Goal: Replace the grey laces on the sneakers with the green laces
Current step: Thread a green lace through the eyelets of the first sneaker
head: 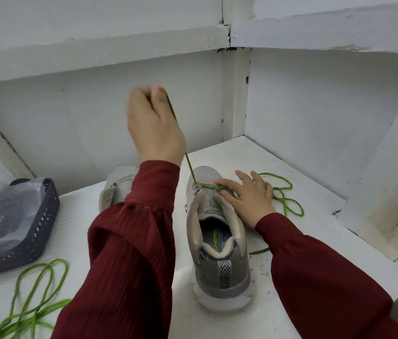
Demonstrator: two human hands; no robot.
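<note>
**The lace runs up and away from the toe: pull along that line**

Everything sits on the white surface [290,148] of a boxed-in corner. At your left, well apart from the work, is a dark basket [46,216] holding a plastic bag [9,204]. Two sneakers stand with their heels toward you. The far sneaker [117,182] is mostly hidden behind your left sleeve. The near sneaker [220,253] is in plain view, its long axis running straight away from you, and no grey lace shows on it.

A spare green lace [34,289] lies loose at the near left. The green lace [190,166] in use crosses the lowest pair of eyelets near the toe. Its slack is looped on the surface just beyond your right hand.

Your left hand [154,123] is raised above and beyond the toe, with thumb and fingers pinched on the lace. From the left eyelet [196,185] the lace climbs taut, up and slightly leftward, to that pinch. Your right hand [249,194] lies on the shoe's right side, fingers extended and pressing by the right eyelet, holding nothing.

Only the first crossing looks threaded. As I judge it, the next pull should follow the lace's own slant. The right hand is the nearer one, so it should keep the shoe down.
</note>
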